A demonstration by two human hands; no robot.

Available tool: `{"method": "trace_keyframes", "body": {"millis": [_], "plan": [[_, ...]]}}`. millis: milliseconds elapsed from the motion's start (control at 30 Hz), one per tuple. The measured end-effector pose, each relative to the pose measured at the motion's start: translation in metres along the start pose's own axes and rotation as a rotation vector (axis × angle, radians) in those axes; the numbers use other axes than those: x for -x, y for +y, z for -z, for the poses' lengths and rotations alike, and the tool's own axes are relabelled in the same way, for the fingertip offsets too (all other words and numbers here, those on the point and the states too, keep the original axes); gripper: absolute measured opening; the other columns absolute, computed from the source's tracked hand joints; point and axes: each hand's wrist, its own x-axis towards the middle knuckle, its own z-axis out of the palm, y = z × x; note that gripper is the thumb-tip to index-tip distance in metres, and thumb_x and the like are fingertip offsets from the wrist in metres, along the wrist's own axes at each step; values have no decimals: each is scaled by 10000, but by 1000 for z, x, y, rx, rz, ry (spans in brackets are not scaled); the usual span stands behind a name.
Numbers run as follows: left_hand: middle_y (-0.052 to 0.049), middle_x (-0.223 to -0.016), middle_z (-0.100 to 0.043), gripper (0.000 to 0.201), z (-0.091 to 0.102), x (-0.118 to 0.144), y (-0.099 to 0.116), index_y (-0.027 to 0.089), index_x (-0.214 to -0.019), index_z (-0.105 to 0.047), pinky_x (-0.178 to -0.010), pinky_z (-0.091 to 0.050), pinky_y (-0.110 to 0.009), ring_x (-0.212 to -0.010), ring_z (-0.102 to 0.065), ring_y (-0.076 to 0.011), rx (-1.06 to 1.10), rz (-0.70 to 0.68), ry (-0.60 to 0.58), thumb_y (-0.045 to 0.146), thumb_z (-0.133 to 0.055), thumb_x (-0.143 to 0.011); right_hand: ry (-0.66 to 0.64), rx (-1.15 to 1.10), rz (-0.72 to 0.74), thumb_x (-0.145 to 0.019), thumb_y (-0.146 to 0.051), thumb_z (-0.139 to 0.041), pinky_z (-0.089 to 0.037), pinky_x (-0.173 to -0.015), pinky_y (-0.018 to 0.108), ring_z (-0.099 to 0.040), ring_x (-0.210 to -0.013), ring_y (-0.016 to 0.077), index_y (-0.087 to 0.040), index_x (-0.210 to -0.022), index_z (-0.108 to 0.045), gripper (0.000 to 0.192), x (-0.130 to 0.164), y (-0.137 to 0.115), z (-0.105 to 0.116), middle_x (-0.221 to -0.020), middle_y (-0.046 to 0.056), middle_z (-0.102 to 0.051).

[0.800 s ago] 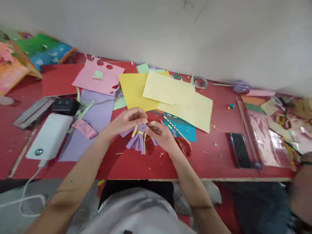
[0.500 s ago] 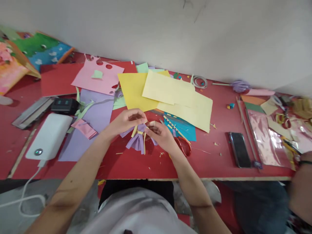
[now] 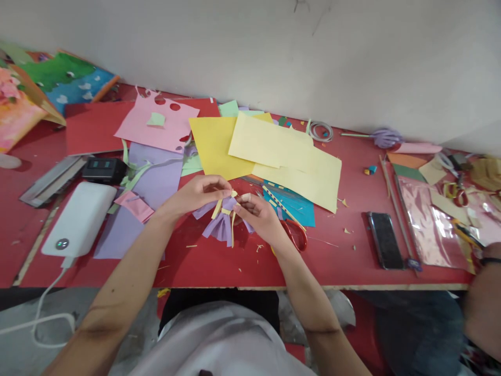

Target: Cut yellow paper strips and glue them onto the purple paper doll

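Note:
A small purple paper dress [image 3: 218, 228] with yellow strips and a yellow band lies between my hands. My left hand [image 3: 201, 193] pinches its upper part, with the thumb and forefinger by a small yellow paper piece [image 3: 234, 194] at the top. My right hand [image 3: 258, 213] is at the dress's right side, its thumb and curled fingers closed against the edge; part of the purple paper is hidden behind them. Red-handled scissors [image 3: 296, 235] lie just right of my right wrist.
Yellow paper sheets [image 3: 213, 149], a pink sheet with holes [image 3: 160, 122] and a blue sheet [image 3: 305, 211] lie beyond my hands. A white power bank [image 3: 80, 219] is at left, a phone [image 3: 385, 240] at right. A co-worker's arm [image 3: 485, 297] shows at the right edge.
My right fingertips have moved slightly away from my left ones, so the small yellow piece at the top of the dress now shows. My left hand has barely shifted.

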Motion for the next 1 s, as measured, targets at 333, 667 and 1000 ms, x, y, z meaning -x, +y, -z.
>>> {"method": "trace_keyframes", "body": {"millis": [333, 667, 1000], "plan": [[-26, -925, -710, 186, -1, 1, 1, 176, -873, -673, -788, -512, -246, -850, -653, -147, -73, -70, -17, 360, -682, -843, 9, 20, -19, -824, -502, -686, -591, -709, 285, -692, -761, 157, -231, -911, -617, 293, 0, -2, -1, -837, 1, -690], [-43, -929, -708, 182, -3, 1, 3, 171, -875, -656, -825, -527, -280, -874, -658, -169, -116, -83, -22, 348, -657, -834, 2, 7, -12, -813, -522, -695, -598, -722, 293, -697, -788, 164, -234, -910, -619, 313, 0, 0, 0, -847, 8, -701], [-52, -945, -712, 186, -2, 2, 6, 179, -872, -656, -833, -531, -290, -880, -654, -181, -172, -109, -9, 362, -640, -843, -5, 3, -15, -820, -507, -694, -602, -716, 297, -693, -732, 152, -233, -901, -619, 295, 0, -2, -1, -835, 3, -700]]}}
